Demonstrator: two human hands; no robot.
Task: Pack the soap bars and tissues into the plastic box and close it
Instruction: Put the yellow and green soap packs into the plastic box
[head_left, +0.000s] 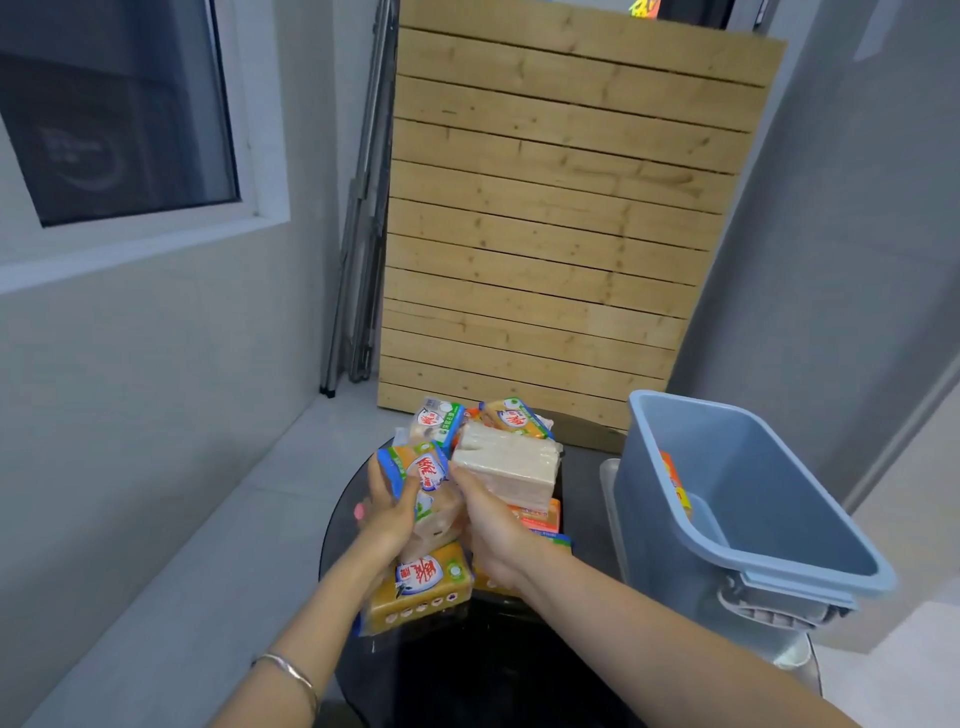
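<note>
A pile of wrapped soap bars and tissue packs lies on a round dark table (519, 675). My left hand (387, 514) grips a soap bar pack with a blue edge and red label (415, 470). My right hand (493, 535) holds a pale tissue pack (511, 462) lifted over the pile. Two more soap packs (511, 418) sit at the far side, and an orange soap pack (421, 590) lies under my left wrist. The blue plastic box (810, 566) stands open at the right, tilted, with an orange pack (675, 483) inside.
A slatted wooden panel (561, 208) leans against the wall behind the table. Folded metal legs (358, 260) stand in the corner to its left. A window (114, 114) is on the left wall. A white base (795, 654) shows beneath the box.
</note>
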